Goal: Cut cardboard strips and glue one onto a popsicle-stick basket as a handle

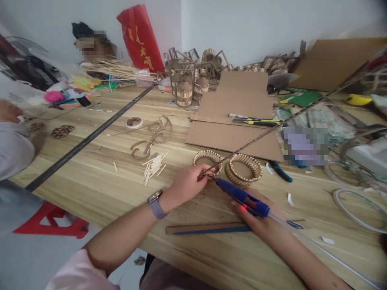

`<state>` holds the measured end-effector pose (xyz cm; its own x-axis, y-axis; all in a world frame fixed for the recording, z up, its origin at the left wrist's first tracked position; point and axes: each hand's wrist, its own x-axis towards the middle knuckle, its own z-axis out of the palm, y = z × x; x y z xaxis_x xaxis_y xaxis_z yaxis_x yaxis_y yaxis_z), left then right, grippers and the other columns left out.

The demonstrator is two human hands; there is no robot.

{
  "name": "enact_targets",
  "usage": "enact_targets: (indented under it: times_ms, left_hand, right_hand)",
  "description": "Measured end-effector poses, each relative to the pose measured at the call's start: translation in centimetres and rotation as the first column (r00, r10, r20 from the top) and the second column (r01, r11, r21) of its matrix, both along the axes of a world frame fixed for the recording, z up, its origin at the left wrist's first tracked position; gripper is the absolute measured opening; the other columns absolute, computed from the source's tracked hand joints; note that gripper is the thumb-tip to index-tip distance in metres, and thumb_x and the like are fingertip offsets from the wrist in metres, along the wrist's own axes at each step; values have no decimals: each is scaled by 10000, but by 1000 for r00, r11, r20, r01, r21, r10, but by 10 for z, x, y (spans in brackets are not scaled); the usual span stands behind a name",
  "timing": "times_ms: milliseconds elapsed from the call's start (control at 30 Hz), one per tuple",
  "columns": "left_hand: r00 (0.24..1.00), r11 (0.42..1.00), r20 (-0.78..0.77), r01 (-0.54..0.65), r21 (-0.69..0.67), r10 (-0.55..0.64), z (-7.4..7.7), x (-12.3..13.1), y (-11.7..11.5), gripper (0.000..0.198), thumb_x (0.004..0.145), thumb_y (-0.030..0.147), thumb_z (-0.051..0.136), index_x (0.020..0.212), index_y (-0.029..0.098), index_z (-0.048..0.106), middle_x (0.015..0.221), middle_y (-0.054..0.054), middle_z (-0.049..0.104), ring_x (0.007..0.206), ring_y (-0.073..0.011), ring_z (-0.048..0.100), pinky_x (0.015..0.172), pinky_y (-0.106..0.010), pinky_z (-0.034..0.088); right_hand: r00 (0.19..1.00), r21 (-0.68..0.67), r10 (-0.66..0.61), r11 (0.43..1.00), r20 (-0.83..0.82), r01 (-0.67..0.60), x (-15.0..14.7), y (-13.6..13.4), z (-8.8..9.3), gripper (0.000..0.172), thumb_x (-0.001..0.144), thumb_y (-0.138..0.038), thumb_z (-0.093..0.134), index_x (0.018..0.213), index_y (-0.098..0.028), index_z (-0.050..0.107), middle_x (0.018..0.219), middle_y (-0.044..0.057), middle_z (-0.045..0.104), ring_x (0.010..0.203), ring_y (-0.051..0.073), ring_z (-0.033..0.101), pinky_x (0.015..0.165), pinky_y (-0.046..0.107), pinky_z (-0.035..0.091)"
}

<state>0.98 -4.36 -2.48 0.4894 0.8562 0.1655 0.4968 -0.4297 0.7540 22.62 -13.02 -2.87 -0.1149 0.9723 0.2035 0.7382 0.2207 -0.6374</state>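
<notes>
A long, thin, dark patterned strip point(254, 141) is pinched near its end in my left hand point(189, 184) and slants up toward the far right. My right hand point(262, 215) grips a blue hot glue gun point(238, 192) with a small red light lit. Its nozzle points at the strip's end, close to my left fingertips; whether they touch I cannot tell. A long clear glue stick trails from the gun's back. Just beyond my hands are two rings of short wooden sticks, a left ring point(205, 155), partly hidden by my left hand, and a right ring point(243, 169).
Loose sticks point(154, 167) lie left of the rings, near curled strips point(145, 147). Cardboard point(236, 104) carries cutter knives point(254, 120). Small stick lanterns point(184, 93) stand behind. A dark bar point(99, 131) crosses the table point(121, 201). Another person's sleeve point(15, 149) is at left.
</notes>
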Motion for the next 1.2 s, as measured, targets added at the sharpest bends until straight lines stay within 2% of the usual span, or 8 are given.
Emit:
enact_targets:
  times_ms: [167,367,867,1200]
  left_hand:
    - [1000,1000,-10,-6,-4,6,-1,1,0,267,885,104,573,1093,217,696,1106,-22,765,1031,-198,721,925,-298,546]
    - [1000,1000,-11,-3,-8,3,-1,0,0,264,883,101,576,1090,211,697,1121,-25,762,1041,-201,719,933,-301,542]
    - [1000,1000,8,6,9,-6,-3,0,0,262,880,87,572,1078,208,695,1104,-23,766,1015,-189,724,919,-292,548]
    - [1000,1000,3,1,19,-1,-4,1,1,268,874,77,577,1074,211,694,1094,-17,769,1006,-193,731,910,-298,557]
  right_hand:
    - [1000,35,-4,999,7,4,0,0,-1,299,869,-472,532,646,-274,502,627,23,632,596,208,604,572,330,467]
    - [1000,91,16,996,10,-17,1,-1,-5,283,882,-448,537,668,-262,533,642,21,639,606,202,602,581,321,460]
    - [998,109,-21,994,62,14,3,-1,-7,302,886,-469,538,666,-262,546,613,15,625,606,208,604,570,317,457]
    - [997,205,-10,979,74,-6,2,0,-10,313,906,-439,549,648,-262,531,593,2,620,574,192,596,543,301,452]
